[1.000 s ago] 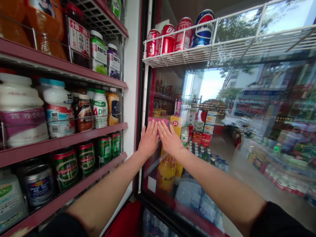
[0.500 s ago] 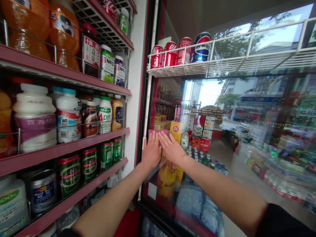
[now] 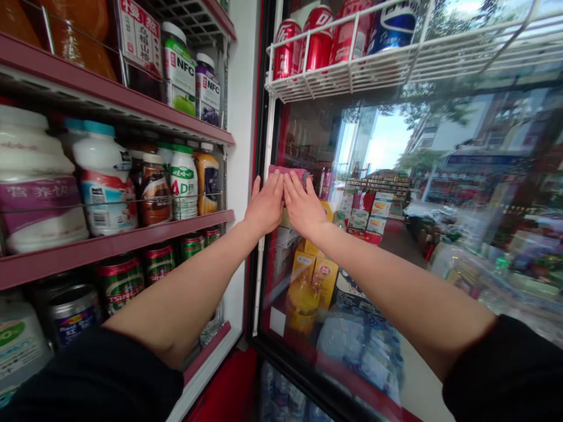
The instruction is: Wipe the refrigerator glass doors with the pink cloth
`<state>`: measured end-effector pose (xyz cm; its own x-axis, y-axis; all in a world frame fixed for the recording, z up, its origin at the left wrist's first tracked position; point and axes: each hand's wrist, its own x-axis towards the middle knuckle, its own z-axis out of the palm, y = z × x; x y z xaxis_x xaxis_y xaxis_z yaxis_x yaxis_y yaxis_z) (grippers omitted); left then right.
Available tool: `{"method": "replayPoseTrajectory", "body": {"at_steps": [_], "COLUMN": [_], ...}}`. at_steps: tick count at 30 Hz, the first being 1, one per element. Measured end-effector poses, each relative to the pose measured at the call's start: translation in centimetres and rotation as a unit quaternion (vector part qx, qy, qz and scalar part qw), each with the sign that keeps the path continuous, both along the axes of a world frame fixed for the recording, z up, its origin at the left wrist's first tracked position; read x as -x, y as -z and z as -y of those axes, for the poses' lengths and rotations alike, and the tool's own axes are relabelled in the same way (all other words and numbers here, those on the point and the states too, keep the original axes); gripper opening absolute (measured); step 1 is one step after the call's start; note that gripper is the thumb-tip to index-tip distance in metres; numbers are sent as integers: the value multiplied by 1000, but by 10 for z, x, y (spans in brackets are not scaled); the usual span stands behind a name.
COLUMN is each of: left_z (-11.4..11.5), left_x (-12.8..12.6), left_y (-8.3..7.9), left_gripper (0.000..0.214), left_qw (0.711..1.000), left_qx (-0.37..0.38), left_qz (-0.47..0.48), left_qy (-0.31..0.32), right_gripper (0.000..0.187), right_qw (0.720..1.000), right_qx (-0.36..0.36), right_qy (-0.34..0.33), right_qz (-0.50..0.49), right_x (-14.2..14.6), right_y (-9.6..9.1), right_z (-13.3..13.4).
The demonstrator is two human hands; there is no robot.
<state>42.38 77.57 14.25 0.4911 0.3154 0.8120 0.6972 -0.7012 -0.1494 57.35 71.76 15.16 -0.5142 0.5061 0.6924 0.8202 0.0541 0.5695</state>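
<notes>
The left hand [image 3: 265,205] and the right hand [image 3: 305,206] lie side by side on a pink cloth [image 3: 299,172], which rests against a glass door [image 3: 310,126] close to the frame along its left edge. The fingers [image 3: 275,186] of each hand are straight and near together, laid flat over the cloth — its upper edge shows just above them. Higher up, a white wire rack [image 3: 334,85] carries 3 red cans [image 3: 319,44] and 1 blue can [image 3: 393,29]. Bottles [image 3: 182,184] stand on shelves [image 3: 132,240] to the left — yellow boxes [image 3: 325,278] show in the glass below the hands.
</notes>
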Motion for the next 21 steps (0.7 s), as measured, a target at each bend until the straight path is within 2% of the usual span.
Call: {"method": "replayPoseTrajectory", "body": {"at_steps": [3, 6, 9, 13, 15, 18, 21], "left_z": [-2, 0, 5, 16, 20, 26, 30], "left_x": [0, -2, -3, 3, 6, 8, 8], "left_y": [8, 23, 54, 101, 120, 138, 148], "left_gripper": [75, 75, 73, 69, 68, 68, 67], "left_qw": [1000, 1000, 999, 999, 998, 997, 996], "left_qx": [-3, 2, 24, 43, 53, 66, 72], "left_qz": [9, 21, 31, 14, 6, -2, -8], "left_qy": [11, 16, 8, -17, -26, -33, -42], "right_gripper": [70, 70, 72, 70, 69, 70, 68], "right_qw": [999, 1000, 999, 996, 994, 993, 992], "right_qx": [-12, 2, 38, 88, 107, 120, 121], "right_qy": [-28, -9, -7, -3, 3, 8, 25], "right_qz": [-17, -19, -13, -2, -1, -12, -13], "right_x": [2, 2, 2, 3, 6, 11, 15], "right_y": [14, 28, 51, 90, 109, 130, 143], "right_z": [-5, -3, 5, 18, 22, 25, 27]}}
